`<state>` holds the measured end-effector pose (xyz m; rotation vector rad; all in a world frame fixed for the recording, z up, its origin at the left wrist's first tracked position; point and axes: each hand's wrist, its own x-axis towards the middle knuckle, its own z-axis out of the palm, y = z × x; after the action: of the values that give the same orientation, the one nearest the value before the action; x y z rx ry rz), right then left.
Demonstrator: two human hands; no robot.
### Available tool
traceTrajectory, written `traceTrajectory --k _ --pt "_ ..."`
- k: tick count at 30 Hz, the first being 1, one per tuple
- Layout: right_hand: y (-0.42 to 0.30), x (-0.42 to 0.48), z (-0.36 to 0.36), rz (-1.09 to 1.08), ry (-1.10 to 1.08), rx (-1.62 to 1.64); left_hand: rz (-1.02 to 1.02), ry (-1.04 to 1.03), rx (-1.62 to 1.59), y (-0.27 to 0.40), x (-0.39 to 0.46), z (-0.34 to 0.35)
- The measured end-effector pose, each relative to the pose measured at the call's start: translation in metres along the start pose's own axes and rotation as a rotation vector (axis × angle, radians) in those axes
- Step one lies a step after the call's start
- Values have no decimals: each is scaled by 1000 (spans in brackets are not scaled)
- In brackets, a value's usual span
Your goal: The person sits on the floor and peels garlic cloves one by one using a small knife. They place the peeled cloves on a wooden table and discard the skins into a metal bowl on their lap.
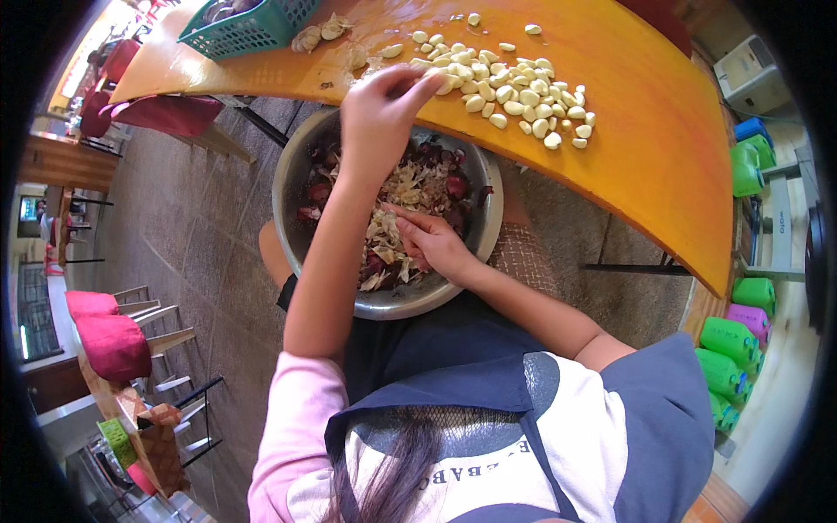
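Note:
My left hand [392, 98] reaches over the edge of the orange table [644, 176], its thumb and fingertips at the left side of a spread of peeled garlic cloves [529, 98]. Slight blur hides whether a clove is between them. My right hand [435, 245] is low over a wide metal basin [487, 242], fingers curled beside pale garlic skins [386, 238]; what it may hold is hidden. Dark red onion pieces or skins [458, 186] lie around the garlic skins. The basin rests at my lap, partly under the table edge. Two unpeeled garlic bulbs [320, 34] lie further left.
A teal plastic basket [252, 33] stands at the table's far left. Chairs with red covers [114, 340] are at the left. Green jugs [729, 340] line the right wall, near a grey metal frame [781, 216]. A table leg [641, 269] shows under the table.

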<state>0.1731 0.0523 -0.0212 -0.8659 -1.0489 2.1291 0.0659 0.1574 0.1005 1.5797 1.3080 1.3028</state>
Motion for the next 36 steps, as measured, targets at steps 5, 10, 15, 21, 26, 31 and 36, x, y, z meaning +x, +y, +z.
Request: traceTrajectory --k 5,10,15,21,26,31,36 --pt "-6 -4 -1 16 81 159 -291 -367 -708 -3 44 17" --pt "-12 -11 -6 -126 134 335 -304 -430 -819 -12 -1 -23" --pt "-4 -10 -5 -236 232 370 -417 -148 -818 -16 -62 -54" --pt "-6 -11 0 -353 142 205 -524 145 -754 -57 -112 -63" --pt "-13 -21 6 -365 -36 93 -520 136 -758 -69 -132 -57" --pt "-20 -24 11 -349 1 -143 -505 83 -734 -55 -138 -42" --pt "-20 -21 11 -348 4 -187 -500 79 -705 -53 -143 -41"
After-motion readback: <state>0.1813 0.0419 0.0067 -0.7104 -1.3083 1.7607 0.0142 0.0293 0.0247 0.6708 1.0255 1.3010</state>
